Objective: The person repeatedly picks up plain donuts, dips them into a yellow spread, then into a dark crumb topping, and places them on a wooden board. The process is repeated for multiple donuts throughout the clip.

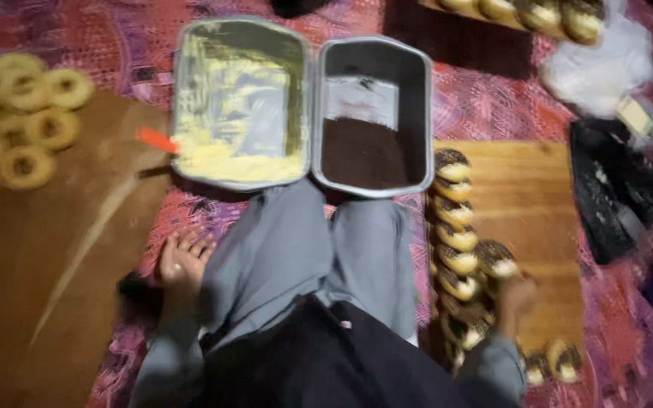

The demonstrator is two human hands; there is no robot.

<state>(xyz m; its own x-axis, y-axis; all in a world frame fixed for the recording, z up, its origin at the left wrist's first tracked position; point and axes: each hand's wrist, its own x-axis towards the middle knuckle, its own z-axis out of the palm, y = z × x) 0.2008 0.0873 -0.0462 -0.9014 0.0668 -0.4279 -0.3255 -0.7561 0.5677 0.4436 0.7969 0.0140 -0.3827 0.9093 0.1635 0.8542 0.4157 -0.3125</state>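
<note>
1. The left hand [183, 261] rests open, fingers loosely spread, on the patterned cloth [493, 106] beside the knee.
2. The right hand [515, 296] is blurred; its grip cannot be told. It touches a topped doughnut [495, 258].
3. Left of that hand, a doughnut row [453, 219] lines the wooden board [546, 196].
4. Ahead of the hands sit the cream tray [239, 102] and the chocolate tray [372, 113].

Patterned cloth [493, 106], two tins [239, 102], wooden boards [538, 189]

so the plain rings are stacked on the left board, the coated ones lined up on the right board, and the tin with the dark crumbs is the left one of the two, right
Not quite: the head view shows the dark crumbs in the right tin; the left tin holds pale yellow cream. Plain rings on the left and coated ones on the right board are correct.
</note>
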